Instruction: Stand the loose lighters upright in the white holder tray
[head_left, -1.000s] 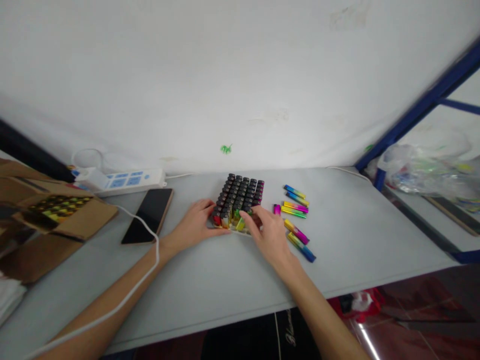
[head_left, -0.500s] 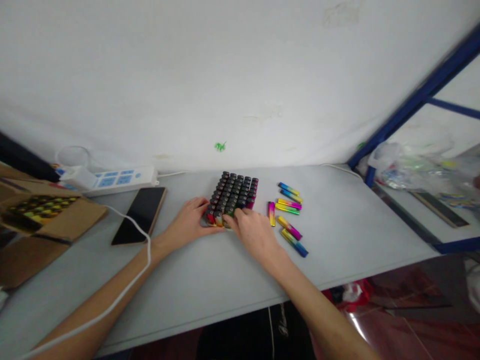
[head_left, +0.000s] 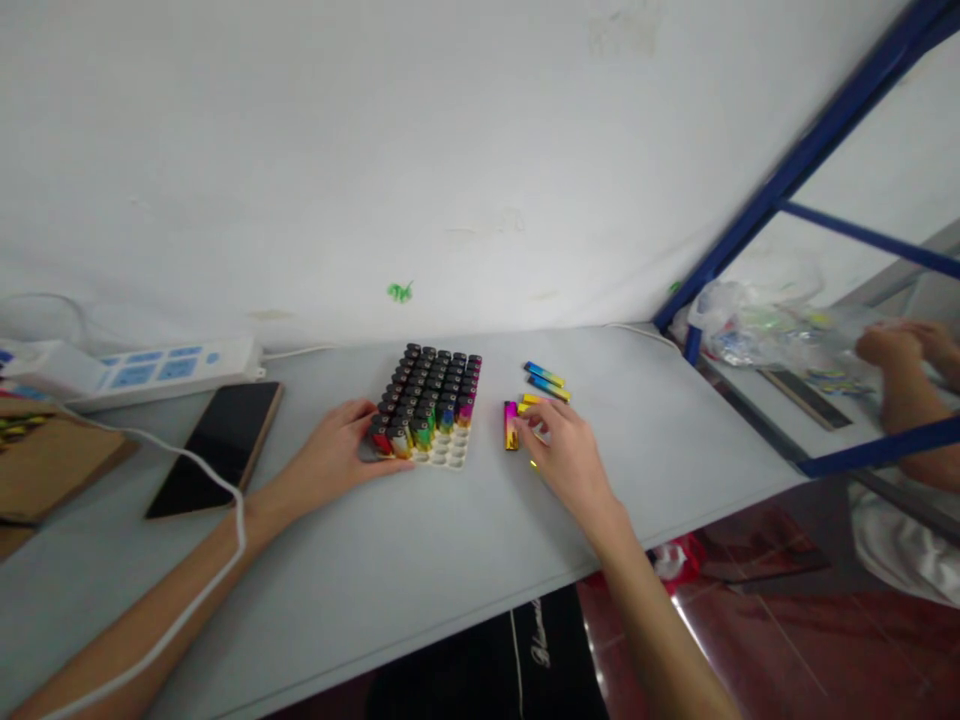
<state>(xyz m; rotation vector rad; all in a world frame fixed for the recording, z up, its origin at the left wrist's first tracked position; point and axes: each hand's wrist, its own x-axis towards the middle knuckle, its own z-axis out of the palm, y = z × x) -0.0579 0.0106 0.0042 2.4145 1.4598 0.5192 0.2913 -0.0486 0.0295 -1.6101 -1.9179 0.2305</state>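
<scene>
A white tray with round holes (head_left: 448, 453) stands on the grey table, filled with several upright black-topped lighters (head_left: 431, 385) in rows; holes at its near right corner are bare. My left hand (head_left: 341, 450) grips the tray's left side, thumb along the near edge. To the right, my right hand (head_left: 562, 445) is over the loose lighters, its thumb and forefinger bent beside a pink and yellow lighter (head_left: 511, 426); whether it grips one cannot be made out. Two blue and yellow lighters (head_left: 544, 374) lie behind it, and others are partly covered by the hand.
A black phone (head_left: 217, 450), a white power strip (head_left: 165, 370) and an open cardboard box (head_left: 56, 465) are at the left. A white cable crosses my left forearm. Beyond the blue frame (head_left: 750, 240) at right are plastic bags (head_left: 742, 320) and another person's hands (head_left: 904, 345).
My right hand has left the tray and moved right to the loose lighters. The view has turned to the right, bringing another person's arms into sight. My left hand stays at the tray.
</scene>
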